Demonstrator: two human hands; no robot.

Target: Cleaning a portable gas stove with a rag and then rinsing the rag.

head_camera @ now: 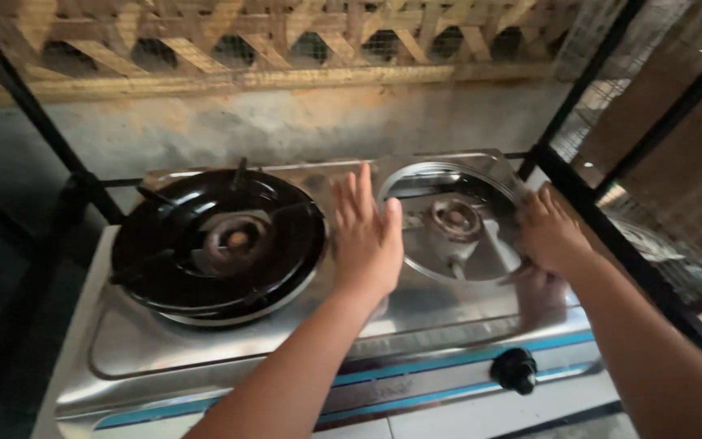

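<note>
My left hand (365,236) and right hand (552,236) are bare, with no rings, gloves or watch. Both my forearms are bare too; no sleeve reaches into view.

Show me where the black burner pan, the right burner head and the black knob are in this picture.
black burner pan (164,244): head view, on its dark left inner wall.
right burner head (455,219): head view, on the round cap in the middle.
black knob (515,370): head view, on the knob's front face.
</note>
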